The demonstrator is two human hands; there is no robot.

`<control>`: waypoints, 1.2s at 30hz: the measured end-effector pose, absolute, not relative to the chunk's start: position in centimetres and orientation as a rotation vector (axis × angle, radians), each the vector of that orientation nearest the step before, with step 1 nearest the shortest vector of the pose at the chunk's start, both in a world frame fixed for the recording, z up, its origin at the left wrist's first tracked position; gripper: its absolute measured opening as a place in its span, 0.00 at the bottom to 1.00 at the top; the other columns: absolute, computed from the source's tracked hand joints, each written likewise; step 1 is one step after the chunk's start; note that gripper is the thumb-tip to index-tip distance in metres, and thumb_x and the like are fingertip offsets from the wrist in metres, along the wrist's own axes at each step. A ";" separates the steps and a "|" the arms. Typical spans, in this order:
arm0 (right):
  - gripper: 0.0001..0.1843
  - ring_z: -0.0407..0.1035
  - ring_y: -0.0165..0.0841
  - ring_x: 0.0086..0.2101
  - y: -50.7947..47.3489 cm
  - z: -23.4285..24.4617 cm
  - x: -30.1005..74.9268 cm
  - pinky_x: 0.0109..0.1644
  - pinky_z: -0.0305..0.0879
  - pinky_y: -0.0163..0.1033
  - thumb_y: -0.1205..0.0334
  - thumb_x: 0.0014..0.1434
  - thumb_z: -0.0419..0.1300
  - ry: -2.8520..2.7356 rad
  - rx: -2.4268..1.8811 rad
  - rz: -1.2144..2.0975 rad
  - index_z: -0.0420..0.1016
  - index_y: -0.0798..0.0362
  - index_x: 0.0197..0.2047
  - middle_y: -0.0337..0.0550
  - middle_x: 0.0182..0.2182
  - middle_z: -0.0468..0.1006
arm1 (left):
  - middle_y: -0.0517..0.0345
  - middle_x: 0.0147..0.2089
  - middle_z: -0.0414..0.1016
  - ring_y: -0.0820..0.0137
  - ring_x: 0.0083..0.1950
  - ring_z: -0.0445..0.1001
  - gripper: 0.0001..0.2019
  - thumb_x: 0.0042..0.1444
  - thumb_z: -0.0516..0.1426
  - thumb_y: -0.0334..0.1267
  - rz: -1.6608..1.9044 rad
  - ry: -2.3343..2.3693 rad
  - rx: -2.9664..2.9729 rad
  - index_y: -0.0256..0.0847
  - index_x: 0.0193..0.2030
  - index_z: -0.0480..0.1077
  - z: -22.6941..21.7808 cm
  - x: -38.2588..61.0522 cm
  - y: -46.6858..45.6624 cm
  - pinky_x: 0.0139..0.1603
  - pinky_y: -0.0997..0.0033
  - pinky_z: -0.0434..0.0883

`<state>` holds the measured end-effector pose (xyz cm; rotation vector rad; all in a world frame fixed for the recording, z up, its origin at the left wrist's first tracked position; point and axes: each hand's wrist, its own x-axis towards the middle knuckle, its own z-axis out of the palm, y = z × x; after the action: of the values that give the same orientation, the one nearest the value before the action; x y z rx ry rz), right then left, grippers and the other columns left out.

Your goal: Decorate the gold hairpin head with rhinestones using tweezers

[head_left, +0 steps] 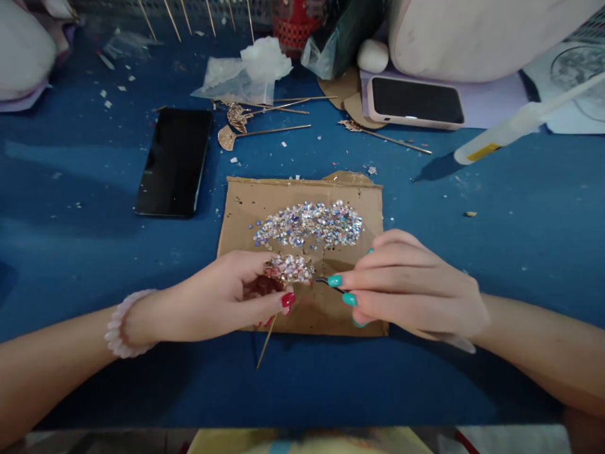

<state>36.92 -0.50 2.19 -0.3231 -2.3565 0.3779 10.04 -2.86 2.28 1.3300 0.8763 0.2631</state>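
My left hand point(227, 293) is closed on a gold hairpin ornament point(289, 269) whose fan-shaped head is covered with small stones; its thin stick point(267, 341) points down toward me. My right hand point(406, 290) pinches a thin dark tool point(327, 282), its tip touching the ornament's right edge. Both hands rest over a piece of brown cardboard point(246, 208) that carries a heap of sparkling rhinestones point(309, 224) just beyond the ornament.
On the blue table point(496, 214) lie a black phone point(174, 161) at the left, a pink-cased phone point(414, 101) at the back right, a glue bottle point(515, 126), bare gold hairpins point(265, 132), and crumpled plastic bags point(248, 72). Small scraps dot the surface.
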 end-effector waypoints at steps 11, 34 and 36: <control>0.01 0.79 0.29 0.35 -0.5 2.3 36.6 0.44 0.73 0.40 0.66 0.63 0.64 -2.375 -0.312 0.340 0.77 0.55 0.38 0.44 0.36 0.87 | 0.67 0.27 0.66 0.81 0.26 0.66 0.07 0.63 0.56 0.35 0.262 0.868 1.370 0.39 0.33 0.66 2.5 10.4 -2.6 0.27 0.86 0.67; 0.07 0.78 0.30 0.34 -0.2 1.7 36.3 0.38 0.75 0.38 0.64 0.67 0.60 -2.240 -0.299 0.460 0.75 0.57 0.37 0.50 0.33 0.85 | 0.63 0.34 0.72 0.77 0.33 0.72 0.07 0.61 0.60 0.40 0.296 0.919 1.345 0.40 0.41 0.68 1.5 9.9 -3.3 0.33 0.82 0.73; 0.06 0.77 0.30 0.34 -0.2 1.7 36.3 0.38 0.76 0.38 0.64 0.66 0.60 -2.228 -0.308 0.463 0.75 0.56 0.37 0.49 0.33 0.85 | 0.63 0.33 0.71 0.78 0.31 0.71 0.07 0.63 0.59 0.41 0.294 0.916 1.319 0.41 0.42 0.68 1.6 9.8 -3.3 0.31 0.83 0.72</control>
<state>36.28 -0.20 1.66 -0.3076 -2.2280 0.4630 9.84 -3.26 1.62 1.3186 0.9163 0.2945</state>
